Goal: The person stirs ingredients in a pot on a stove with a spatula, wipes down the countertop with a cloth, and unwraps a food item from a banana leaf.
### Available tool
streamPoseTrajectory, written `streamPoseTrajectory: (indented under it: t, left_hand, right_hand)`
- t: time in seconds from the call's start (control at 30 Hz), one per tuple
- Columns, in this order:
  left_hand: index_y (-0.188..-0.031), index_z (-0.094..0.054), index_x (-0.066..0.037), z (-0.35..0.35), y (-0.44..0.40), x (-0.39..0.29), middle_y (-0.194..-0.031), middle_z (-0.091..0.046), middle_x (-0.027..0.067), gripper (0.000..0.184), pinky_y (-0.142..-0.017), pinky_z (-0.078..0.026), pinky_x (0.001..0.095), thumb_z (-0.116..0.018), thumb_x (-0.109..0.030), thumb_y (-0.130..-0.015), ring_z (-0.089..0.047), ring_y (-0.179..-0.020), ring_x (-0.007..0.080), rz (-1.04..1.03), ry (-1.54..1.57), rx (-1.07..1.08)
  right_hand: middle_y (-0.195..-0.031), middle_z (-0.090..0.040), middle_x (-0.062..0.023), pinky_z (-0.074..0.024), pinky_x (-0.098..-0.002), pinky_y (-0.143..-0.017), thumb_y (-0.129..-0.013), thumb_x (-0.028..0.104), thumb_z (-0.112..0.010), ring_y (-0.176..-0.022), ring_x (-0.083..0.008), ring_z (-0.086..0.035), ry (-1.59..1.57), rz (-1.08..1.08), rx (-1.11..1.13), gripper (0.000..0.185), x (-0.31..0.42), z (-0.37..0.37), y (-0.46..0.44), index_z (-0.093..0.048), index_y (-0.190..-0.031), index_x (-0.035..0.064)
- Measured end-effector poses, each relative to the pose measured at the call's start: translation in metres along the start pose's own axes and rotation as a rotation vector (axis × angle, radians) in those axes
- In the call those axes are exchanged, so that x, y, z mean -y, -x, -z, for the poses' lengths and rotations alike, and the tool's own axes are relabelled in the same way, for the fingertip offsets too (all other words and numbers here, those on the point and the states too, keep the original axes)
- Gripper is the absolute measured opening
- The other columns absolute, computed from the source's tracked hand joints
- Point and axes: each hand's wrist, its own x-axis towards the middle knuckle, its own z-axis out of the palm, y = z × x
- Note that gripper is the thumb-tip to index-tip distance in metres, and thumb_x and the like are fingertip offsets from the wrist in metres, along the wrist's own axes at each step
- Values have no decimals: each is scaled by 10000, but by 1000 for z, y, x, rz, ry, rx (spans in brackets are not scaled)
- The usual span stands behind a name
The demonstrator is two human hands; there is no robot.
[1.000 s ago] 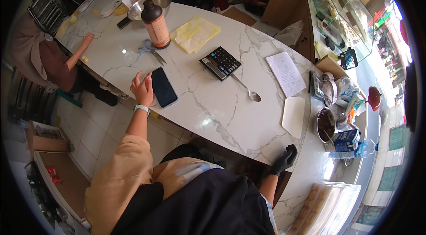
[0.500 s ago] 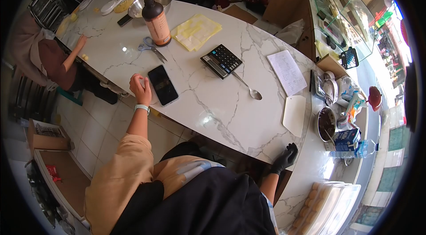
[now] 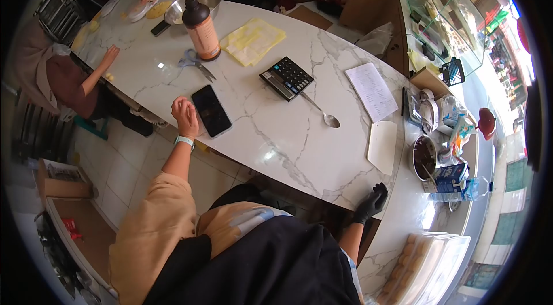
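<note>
My left hand [image 3: 184, 116], bare with a pale watch on the wrist, rests at the near edge of the counter, its fingers curled loosely inward and nothing visible in them. Just right of it lies a black smartphone [image 3: 212, 111], its screen dark. My right hand [image 3: 370, 204] wears a black glove and lies on the counter's edge, fingers partly spread and holding nothing I can see. Beyond the phone are scissors [image 3: 197, 63] with blue-grey handles and a brown-capped bottle [image 3: 201, 31]. A black calculator [image 3: 286, 78] sits mid-counter, with a metal spoon [image 3: 322, 112] against it.
Yellow paper sheets [image 3: 253, 41], a handwritten page [image 3: 371, 91] and a white card [image 3: 382, 146] lie on the marble counter [image 3: 271, 143]. At right stand a bowl of dark chocolate-like mix [image 3: 423, 158], a carton [image 3: 449, 181] and a water bottle [image 3: 476, 188]. People work at the far left.
My left hand has turned slightly and its fingers are more curled. My right hand stays put. At the far end, one person's hand has lowered to a white object; the seated person's hand has lifted.
</note>
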Motion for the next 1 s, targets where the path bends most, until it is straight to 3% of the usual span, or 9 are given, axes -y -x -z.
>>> streamPoseTrajectory:
  t: [0.37,0.47,0.5,0.63,1.0]
  left_hand:
    - [-909,-584,-88,11,-6,-25,-1106,-484,126,260,-910,-265,426,-418,-287,-882,-423,-1029,303,-133,-30,82]
    - [-848,-636,-90,17,-7,-28,-1146,-472,106,281,-931,-241,427,-422,-268,-886,-414,-1057,285,-245,-71,246]
    - [-721,-627,-60,14,-8,-27,-1105,-477,105,344,-911,-263,417,-411,-261,-898,-417,-1025,278,-250,-39,198]
    - [-733,-551,-17,0,5,5,-1017,-478,125,345,-838,-320,411,-391,-266,-910,-427,-946,292,45,36,-14]
    - [-891,-535,-100,9,-4,-19,-1097,-460,120,217,-888,-273,432,-432,-291,-880,-419,-1031,297,-79,-12,104]
  right_hand:
    - [-915,-605,-79,-443,-317,-759,-897,144,-440,-823,-181,-565,3,17,-12,236,0,-1,0,-586,-1016,3]
    - [-920,-604,-83,-444,-319,-762,-900,137,-434,-826,-183,-564,-14,16,-13,236,-5,0,-1,-583,-1019,-1]
    - [-923,-603,-84,-444,-319,-762,-900,135,-432,-827,-183,-564,-17,13,-10,236,-4,0,0,-582,-1022,-1]
    - [-934,-601,-87,-444,-319,-764,-903,133,-428,-834,-185,-562,-22,11,-5,237,-2,-1,0,-578,-1031,2]
    - [-908,-607,-88,-445,-317,-739,-895,143,-460,-801,-183,-558,26,60,5,234,1,-1,0,-589,-1013,-13]
